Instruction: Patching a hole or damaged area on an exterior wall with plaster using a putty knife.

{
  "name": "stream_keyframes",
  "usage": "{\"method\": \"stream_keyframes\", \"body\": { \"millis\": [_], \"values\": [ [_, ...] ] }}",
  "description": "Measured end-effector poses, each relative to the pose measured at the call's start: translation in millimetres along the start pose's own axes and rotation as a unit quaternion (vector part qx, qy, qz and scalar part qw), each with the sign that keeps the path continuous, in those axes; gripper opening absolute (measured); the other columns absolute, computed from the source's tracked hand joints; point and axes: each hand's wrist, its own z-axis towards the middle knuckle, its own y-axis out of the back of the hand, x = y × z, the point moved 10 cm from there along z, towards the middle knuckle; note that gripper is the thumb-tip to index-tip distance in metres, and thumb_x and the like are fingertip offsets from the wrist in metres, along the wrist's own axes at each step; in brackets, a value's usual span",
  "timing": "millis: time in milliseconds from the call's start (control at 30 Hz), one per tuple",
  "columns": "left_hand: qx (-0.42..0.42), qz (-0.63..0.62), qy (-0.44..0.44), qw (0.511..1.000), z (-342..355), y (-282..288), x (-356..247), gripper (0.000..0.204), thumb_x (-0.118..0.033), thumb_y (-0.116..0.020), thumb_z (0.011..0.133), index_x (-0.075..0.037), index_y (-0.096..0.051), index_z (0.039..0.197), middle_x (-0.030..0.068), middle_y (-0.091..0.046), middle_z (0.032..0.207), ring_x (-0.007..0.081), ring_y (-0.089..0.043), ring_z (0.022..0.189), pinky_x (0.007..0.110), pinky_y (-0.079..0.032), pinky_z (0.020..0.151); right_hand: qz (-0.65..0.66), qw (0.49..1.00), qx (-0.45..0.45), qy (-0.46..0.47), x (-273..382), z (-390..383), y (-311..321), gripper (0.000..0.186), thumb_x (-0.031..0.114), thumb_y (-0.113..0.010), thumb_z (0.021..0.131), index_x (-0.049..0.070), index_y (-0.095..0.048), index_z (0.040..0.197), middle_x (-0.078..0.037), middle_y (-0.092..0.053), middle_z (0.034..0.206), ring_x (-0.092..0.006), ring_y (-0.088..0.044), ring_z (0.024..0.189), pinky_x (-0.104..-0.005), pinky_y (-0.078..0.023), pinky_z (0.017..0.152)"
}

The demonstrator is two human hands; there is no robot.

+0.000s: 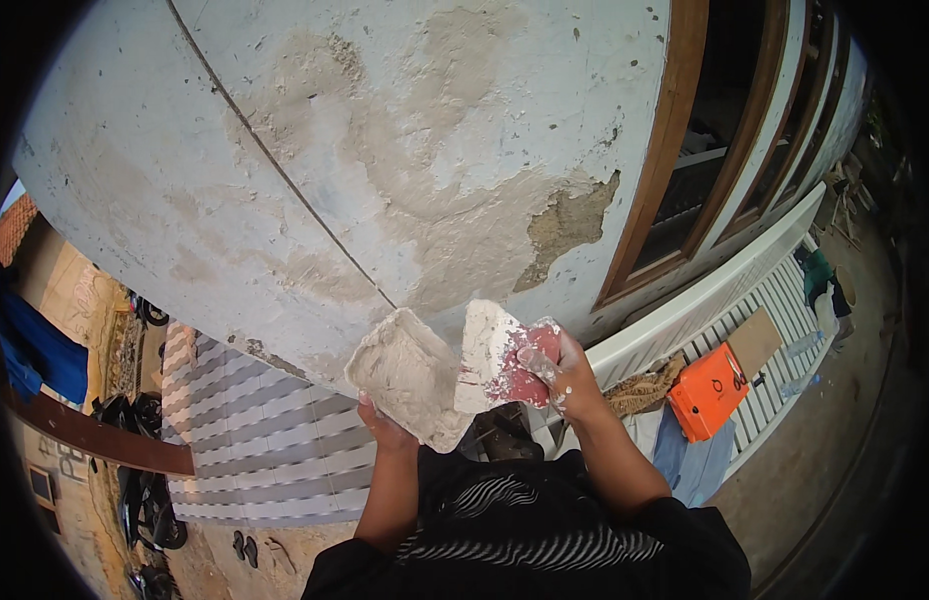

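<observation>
Left hand (pixel 388 427) clamps a plaster tray (pixel 405 365) at its near-left edge; right hand (pixel 565 375) clamps a scraper (pixel 488 350) by its right rim.

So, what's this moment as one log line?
left hand: holds tray of pale paste | right hand: grips smeared scraper | wall: beige patches

Orange case (pixel 697 408), white slatted bench (pixel 640 343), dark sandals (pixel 251 551)

Path from right hand (pixel 570 378) up to wall (pixel 385 120): unobstructed. Rightward, the slatted surface's (pixel 757 405) raised back edge (pixel 705 288) bars low passage; orange case (pixel 707 395) blocks slats.
</observation>
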Motion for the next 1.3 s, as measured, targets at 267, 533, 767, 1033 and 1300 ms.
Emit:
{"method": "stream_keyframes", "body": {
  "millis": [267, 533, 767, 1033, 1300],
  "values": [
    [0.044, 0.002, 0.039, 0.998, 1, -28, 11, 0.079, -0.059, -0.039, 0.086, -0.006, -0.029, 0.143, 0.0169, -0.04, 0.141, 0.0344, -0.043, 0.127, 0.049, -0.037, 0.105, -0.262, 0.949, 0.007, 0.176, 58, 12, -25, 0.02, 0.002, -0.061, 0.089, -0.006, -0.058, 0.106, -0.009, -0.067, 0.096, -0.0115, -0.061, 0.085, -0.0265, -0.049, 0.077],
    [0.039, 0.056, 0.094, 0.993, -11, -41, 26, 0.078, -0.057, -0.041, 0.086, -0.004, -0.03, 0.143, 0.0162, -0.041, 0.14, 0.0328, -0.044, 0.126, 0.046, -0.038, 0.104, -0.403, 0.861, -0.089, 0.297, 73, 4, -45, 0.022, 0.001, -0.063, 0.087, -0.01, -0.058, 0.105, -0.011, -0.068, 0.089, -0.0121, -0.061, 0.077, -0.0268, -0.049, 0.071],
    [0.028, 0.063, 0.128, 0.989, -13, -31, 34, 0.078, -0.057, -0.041, 0.085, -0.004, -0.032, 0.141, 0.016, -0.046, 0.136, 0.0313, -0.049, 0.121, 0.044, -0.041, 0.101, -0.133, 0.975, -0.078, 0.16, 27, 27, -32, 0.021, 0.001, -0.057, 0.09, -0.007, -0.056, 0.109, -0.008, -0.065, 0.096, -0.0119, -0.06, 0.085, -0.0261, -0.048, 0.079],
    [0.024, 0.061, 0.216, 0.974, -26, -29, 47, 0.07, -0.049, -0.041, 0.091, -0.001, -0.032, 0.141, 0.0179, -0.047, 0.135, 0.0313, -0.051, 0.12, 0.043, -0.042, 0.101, -0.273, 0.937, -0.094, 0.197, 1, 48, -8, 0.038, 0.006, -0.062, 0.082, -0.01, -0.055, 0.116, -0.018, -0.067, 0.089, -0.0222, -0.065, 0.081, -0.034, -0.05, 0.076],
    [0.009, 0.091, 0.254, 0.963, -24, -20, 51, 0.065, -0.047, -0.038, 0.095, -0.001, -0.032, 0.14, 0.0183, -0.048, 0.134, 0.0306, -0.051, 0.119, 0.043, -0.042, 0.1, -0.2, 0.971, -0.038, 0.128, 8, 43, -35, 0.019, 0.004, -0.058, 0.091, -0.005, -0.056, 0.107, -0.006, -0.065, 0.093, -0.009, -0.059, 0.085, -0.0244, -0.047, 0.078]
  ]
}}
